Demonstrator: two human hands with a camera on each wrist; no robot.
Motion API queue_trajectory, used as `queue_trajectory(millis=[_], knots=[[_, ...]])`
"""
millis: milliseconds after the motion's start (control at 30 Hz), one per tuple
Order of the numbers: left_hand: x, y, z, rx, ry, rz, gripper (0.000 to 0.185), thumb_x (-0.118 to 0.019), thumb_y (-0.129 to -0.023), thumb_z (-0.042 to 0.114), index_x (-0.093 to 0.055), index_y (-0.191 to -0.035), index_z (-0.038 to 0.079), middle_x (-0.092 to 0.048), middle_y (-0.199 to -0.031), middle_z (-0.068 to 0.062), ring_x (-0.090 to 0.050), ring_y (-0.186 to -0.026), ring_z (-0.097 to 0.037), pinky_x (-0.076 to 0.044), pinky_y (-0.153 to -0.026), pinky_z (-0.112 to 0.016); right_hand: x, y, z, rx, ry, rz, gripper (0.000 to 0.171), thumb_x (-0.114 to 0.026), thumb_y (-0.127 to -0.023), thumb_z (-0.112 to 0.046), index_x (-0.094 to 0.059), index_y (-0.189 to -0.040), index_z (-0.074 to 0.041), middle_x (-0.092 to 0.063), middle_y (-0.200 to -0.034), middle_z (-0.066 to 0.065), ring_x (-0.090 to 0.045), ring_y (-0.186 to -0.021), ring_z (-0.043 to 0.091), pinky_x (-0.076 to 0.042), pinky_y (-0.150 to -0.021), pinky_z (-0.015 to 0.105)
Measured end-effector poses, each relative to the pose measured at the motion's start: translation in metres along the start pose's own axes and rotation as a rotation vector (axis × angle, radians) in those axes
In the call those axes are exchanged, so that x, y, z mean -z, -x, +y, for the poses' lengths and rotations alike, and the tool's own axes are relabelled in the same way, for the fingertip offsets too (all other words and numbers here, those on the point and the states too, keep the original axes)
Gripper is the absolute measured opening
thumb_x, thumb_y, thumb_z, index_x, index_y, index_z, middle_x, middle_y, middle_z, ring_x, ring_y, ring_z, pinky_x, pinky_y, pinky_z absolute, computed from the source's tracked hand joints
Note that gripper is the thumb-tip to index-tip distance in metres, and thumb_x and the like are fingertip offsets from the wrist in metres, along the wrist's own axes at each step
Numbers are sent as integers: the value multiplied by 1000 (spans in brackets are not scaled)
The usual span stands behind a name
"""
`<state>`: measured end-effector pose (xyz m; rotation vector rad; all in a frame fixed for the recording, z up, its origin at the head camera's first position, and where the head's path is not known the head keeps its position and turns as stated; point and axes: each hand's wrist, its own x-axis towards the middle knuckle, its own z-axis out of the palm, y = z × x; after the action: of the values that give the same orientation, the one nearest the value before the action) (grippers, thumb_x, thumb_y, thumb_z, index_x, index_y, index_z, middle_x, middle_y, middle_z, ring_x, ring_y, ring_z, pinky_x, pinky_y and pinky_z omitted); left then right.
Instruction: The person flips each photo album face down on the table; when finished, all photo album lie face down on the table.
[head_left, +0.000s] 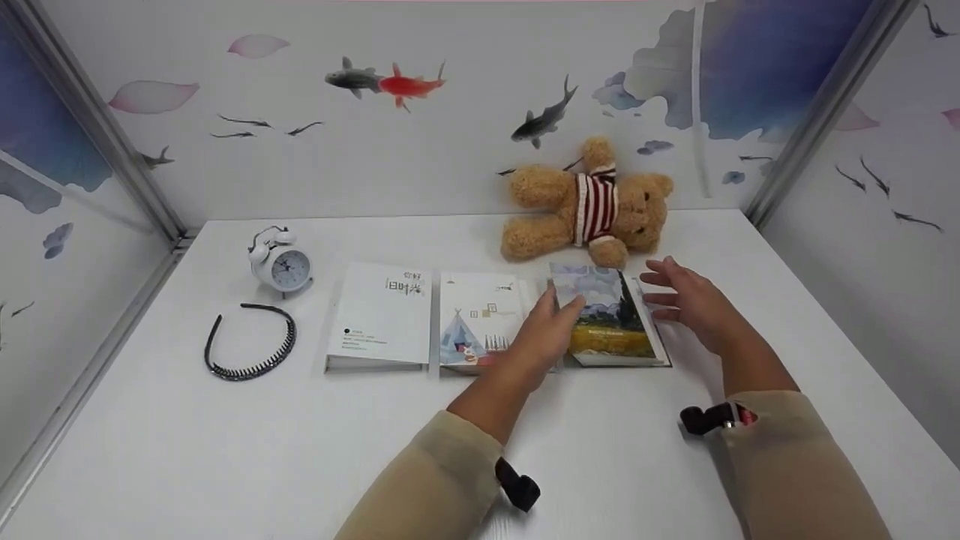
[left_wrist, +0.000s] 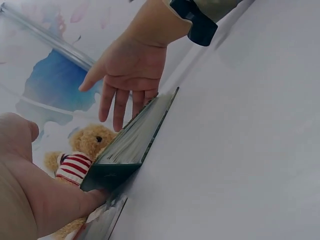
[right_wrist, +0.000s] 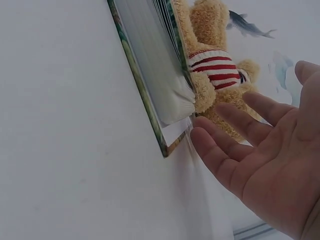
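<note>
From my end I see smooth board on the painted-cover book (head_left: 611, 322), paper pages (right_wrist: 150, 60), rough, fuzzy plush on the bear (head_left: 637, 215), cloth in its striped top (head_left: 596, 208), a glossy, plastic-looking headband (head_left: 292, 328), smooth white tabletop (head_left: 615, 450), metal rails (head_left: 100, 109).

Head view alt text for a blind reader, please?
A person's left hand and right hand flank a landscape-covered book on a white table. Two more books lie beside it, a teddy bear behind; clock and headband at left.
</note>
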<state>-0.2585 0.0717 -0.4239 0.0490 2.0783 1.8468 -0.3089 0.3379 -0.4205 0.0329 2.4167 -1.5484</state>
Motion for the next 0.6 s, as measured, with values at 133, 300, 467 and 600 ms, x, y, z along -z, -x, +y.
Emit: queue_trajectory(millis=[133, 300, 467, 600], knots=[[-1, -1, -5, 35, 54, -32, 85, -54, -92, 61, -17, -159, 27, -21, -166, 3, -18, -153, -21, -23, -123, -47, -1, -3, 3, -13, 1, -36, 92, -28, -89, -79, -20, -159, -20, -26, -165, 4, -34, -148, 32, -34, -117, 52], [-1, -4, -8, 44, 157, -58, 81, -60, -92, 51, -24, -158, 22, -31, -162, 1, -30, -149, -19, -33, -119, -43, -2, -4, 3, -41, 21, -58, 92, -34, -88, -80, -26, -157, -20, -28, -164, 1, -30, -150, 28, -30, -120, 49], [-3, -3, -8, 89, 283, -69, 78, -66, -91, 43, -30, -156, 20, -45, -153, 0, -44, -139, -19, -37, -116, -43, -9, 0, 1, -49, 45, -84, 85, -35, -93, -73, -29, -156, -17, -27, -164, 6, -23, -152, 30, -24, -123, 50], [-5, -1, -6, 78, 289, -28, 74, -66, -91, 37, -32, -155, 19, -46, -151, -1, -46, -136, -20, -36, -116, -43, -19, 0, -3, -60, 68, -92, 74, -36, -98, -66, -35, -154, -18, -25, -164, 8, -21, -152, 32, -23, -123, 51]])
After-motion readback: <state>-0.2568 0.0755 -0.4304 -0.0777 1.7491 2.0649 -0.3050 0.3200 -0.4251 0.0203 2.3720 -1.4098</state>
